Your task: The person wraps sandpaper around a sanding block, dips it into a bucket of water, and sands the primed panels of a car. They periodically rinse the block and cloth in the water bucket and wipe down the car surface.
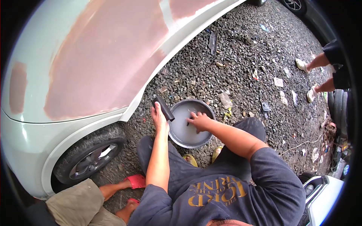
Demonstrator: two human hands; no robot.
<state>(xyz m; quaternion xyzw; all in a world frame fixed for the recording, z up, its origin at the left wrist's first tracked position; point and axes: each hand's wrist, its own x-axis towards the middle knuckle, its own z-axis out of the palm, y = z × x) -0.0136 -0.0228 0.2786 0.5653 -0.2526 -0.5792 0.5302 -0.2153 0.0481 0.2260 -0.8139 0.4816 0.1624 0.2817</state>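
Observation:
My left hand [159,117] is closed on a dark, oblong block [163,108] at the left rim of a round basin. The basin [179,143] stands on the gravel between my knees and holds cloudy grey water [183,130]. Over the water is my right hand [200,121], its fingers apart and pointing left. A small dark thing shows by its fingertips; whether the hand touches it is unclear. To the left is a pale car body panel [34,56] with large brownish-pink patches [109,56].
A car wheel [90,160] is at the lower left. Beside me are a person's legs in khaki shorts [79,201] and red shoes [136,181]. Another person's legs [320,61] stand at the right. Litter lies on the gravel [249,56]. A white vehicle [326,199] is at the lower right.

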